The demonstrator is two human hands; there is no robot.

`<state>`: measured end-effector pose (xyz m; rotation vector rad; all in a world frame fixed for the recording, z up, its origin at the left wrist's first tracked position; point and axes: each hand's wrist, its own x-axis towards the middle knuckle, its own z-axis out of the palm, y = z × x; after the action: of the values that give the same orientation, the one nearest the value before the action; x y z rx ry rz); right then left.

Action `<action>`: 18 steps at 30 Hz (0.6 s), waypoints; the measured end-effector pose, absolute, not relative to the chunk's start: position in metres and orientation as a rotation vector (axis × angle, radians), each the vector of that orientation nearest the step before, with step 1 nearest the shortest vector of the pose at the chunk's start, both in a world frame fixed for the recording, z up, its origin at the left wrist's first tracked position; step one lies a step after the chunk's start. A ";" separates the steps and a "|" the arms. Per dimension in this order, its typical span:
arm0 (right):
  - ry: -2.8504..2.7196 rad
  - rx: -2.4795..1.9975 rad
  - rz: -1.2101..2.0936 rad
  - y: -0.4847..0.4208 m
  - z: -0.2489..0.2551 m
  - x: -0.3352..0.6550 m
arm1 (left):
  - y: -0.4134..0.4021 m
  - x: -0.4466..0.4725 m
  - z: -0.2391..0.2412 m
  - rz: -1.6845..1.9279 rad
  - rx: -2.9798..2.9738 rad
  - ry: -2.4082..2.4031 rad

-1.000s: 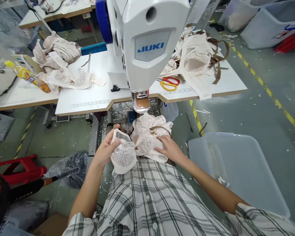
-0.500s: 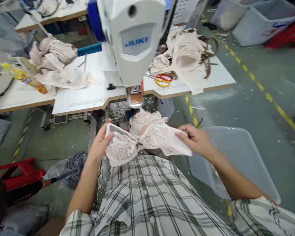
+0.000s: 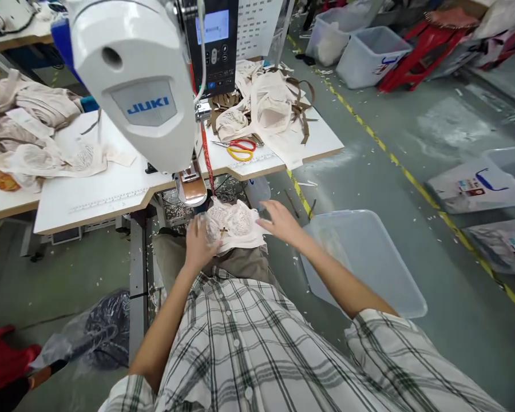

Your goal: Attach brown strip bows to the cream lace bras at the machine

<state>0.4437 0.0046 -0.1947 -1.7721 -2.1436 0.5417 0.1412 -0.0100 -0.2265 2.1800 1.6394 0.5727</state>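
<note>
A pale lace bra (image 3: pixel 241 224) with a small brown bow lies across my lap, cups up, below the sewing machine head (image 3: pixel 141 86). My left hand (image 3: pixel 201 243) is at its left cup with slightly blurred, loosely spread fingers; whether they touch the lace I cannot tell. At the bra's right edge my right hand (image 3: pixel 282 223) is open, fingers stretched out and holding nothing. Just beyond the left hand is the machine's narrow sewing arm (image 3: pixel 192 191).
Red and yellow scissors (image 3: pixel 241 150) lie on the white table (image 3: pixel 94 194). More bras (image 3: pixel 272 106) are piled behind them, and a fabric heap (image 3: pixel 38 123) sits at left. A clear plastic lid (image 3: pixel 364 257) is at right. Plastic bins (image 3: pixel 371 57) stand on the floor.
Both hands held a bra stretched out between them; now it rests on my lap and my right hand has let go. My view has swung to the right.
</note>
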 end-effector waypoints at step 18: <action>-1.624 -1.799 0.275 0.223 -0.113 0.491 | -0.013 0.186 -0.280 0.221 2.633 1.501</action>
<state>0.4908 0.2227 -0.1127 -1.7994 -1.6240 0.2749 0.1856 -0.0130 -0.2801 2.6329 1.5013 0.2208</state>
